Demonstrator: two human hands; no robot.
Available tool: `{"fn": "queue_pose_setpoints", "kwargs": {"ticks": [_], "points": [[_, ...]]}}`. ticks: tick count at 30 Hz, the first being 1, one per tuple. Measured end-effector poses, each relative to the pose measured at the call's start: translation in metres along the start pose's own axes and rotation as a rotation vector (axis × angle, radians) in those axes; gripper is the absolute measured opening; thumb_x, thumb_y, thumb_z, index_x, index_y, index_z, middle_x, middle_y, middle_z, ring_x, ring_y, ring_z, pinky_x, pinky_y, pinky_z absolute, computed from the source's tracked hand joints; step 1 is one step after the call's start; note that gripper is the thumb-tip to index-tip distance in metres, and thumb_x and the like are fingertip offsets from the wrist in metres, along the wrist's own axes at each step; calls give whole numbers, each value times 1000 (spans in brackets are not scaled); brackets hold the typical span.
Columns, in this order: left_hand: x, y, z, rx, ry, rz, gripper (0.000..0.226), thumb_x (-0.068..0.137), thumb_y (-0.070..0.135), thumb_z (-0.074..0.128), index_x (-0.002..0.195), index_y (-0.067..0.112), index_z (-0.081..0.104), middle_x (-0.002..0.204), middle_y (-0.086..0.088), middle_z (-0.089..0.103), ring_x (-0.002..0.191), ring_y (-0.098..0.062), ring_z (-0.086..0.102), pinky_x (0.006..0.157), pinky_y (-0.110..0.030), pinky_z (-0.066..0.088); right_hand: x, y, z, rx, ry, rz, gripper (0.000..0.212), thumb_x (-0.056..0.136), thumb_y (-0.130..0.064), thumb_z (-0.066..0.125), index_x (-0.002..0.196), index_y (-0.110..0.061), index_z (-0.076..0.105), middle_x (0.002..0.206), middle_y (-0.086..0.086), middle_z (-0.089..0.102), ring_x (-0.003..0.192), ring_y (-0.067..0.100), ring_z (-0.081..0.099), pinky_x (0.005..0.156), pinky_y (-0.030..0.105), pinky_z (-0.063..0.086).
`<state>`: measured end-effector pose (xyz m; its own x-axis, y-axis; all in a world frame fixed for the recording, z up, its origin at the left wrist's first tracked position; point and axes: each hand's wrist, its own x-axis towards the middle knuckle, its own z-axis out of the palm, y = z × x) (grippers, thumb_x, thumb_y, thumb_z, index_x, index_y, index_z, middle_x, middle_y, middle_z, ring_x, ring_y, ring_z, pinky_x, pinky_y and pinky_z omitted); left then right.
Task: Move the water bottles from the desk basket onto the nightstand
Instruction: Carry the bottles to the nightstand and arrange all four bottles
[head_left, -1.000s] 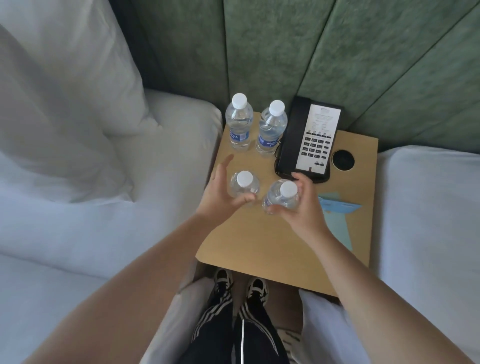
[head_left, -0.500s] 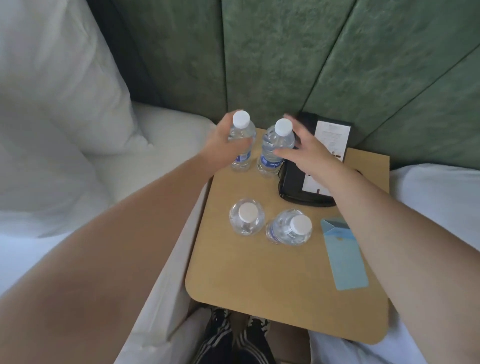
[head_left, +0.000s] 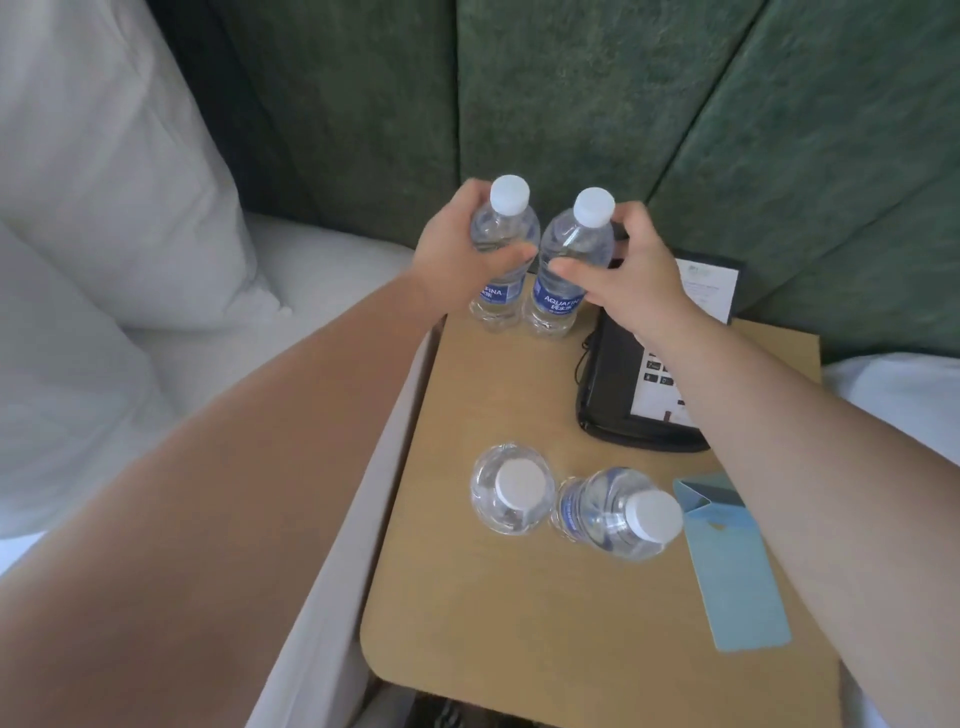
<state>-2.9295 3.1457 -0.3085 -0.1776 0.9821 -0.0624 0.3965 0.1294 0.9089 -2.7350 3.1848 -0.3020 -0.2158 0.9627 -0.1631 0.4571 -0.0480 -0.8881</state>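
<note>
- Far left is just the white pillow (head_left: 104, 171) and bed sheet (head_left: 322, 270), right up against the nightstand (head_left: 493, 613).
- My left hand (head_left: 457, 254) is wrapped around the back-left bottle (head_left: 501, 244), thumb across the front, fingers behind it.
- My right hand (head_left: 631, 275) is clamped on the back-right bottle (head_left: 571, 260) the same way (both are Aquafina, blue labels, standing at the far edge and touching).
- Nearer me, the front-left bottle (head_left: 511, 488) stands upright, touching the front-right bottle (head_left: 615, 512), which looks tilted toward me.
- Right of those: a black phone (head_left: 623, 410) under my forearm, and a light blue card sleeve (head_left: 732, 566) lying flat.
</note>
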Motion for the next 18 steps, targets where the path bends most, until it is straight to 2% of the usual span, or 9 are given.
{"fn": "queue_pose_setpoints", "kwargs": {"ticks": [3, 6, 8, 10, 14, 16, 18], "points": [[18, 0, 3, 2, 29, 19, 46, 74, 29, 80, 106, 26, 48, 96, 15, 61, 87, 3, 59, 77, -17, 46, 12, 1, 3, 17, 55, 6, 59, 63, -37, 84, 106, -31, 44, 99, -12, 60, 99, 14, 64, 85, 47, 56], [30, 0, 10, 1, 95, 21, 50, 72, 30, 82, 104, 25, 45, 96, 16, 59, 85, 7, 57, 69, -6, 42, 22, -2, 10, -2, 137, -9, 62, 63, -38, 85, 107, -27, 42, 97, -14, 57, 98, 17, 63, 84, 46, 56], [37, 0, 15, -16, 139, 15, 56, 70, 30, 85, 106, 23, 43, 101, 11, 59, 89, 3, 58, 72, -9, 44, 27, -4, 14, -32, 202, -16, 62, 63, -39, 85, 105, -25, 41, 94, -15, 54, 96, 16, 62, 82, 44, 56], [41, 1, 18, -44, 159, -8, 61, 67, 31, 87, 108, 21, 43, 106, 6, 58, 94, -3, 58, 79, -17, 48, 32, -6, 16, -57, 249, -12, 62, 63, -40, 86, 104, -24, 41, 93, -13, 53, 92, 14, 60, 82, 42, 56], [44, 1, 18, -79, 163, -57, 66, 64, 33, 89, 108, 21, 42, 106, 7, 56, 94, -3, 58, 81, -26, 52, 35, -6, 15, -66, 259, 5, 64, 63, -41, 86, 104, -22, 41, 97, -8, 53, 92, 14, 59, 77, 32, 52], [43, 0, 21, -79, 176, -66, 67, 64, 34, 89, 109, 21, 41, 107, 7, 56, 97, -6, 58, 82, -25, 51, 35, -7, 15, -62, 263, 19, 66, 63, -41, 86, 108, -19, 42, 100, -7, 53, 91, 13, 57, 74, 29, 47], [41, 0, 24, -80, 198, -61, 66, 66, 35, 87, 111, 22, 41, 106, 10, 55, 97, -4, 57, 79, -18, 46, 33, -9, 17, -59, 264, 34, 70, 64, -42, 86, 113, -15, 43, 104, -5, 54, 91, 13, 55, 74, 27, 43]]}}
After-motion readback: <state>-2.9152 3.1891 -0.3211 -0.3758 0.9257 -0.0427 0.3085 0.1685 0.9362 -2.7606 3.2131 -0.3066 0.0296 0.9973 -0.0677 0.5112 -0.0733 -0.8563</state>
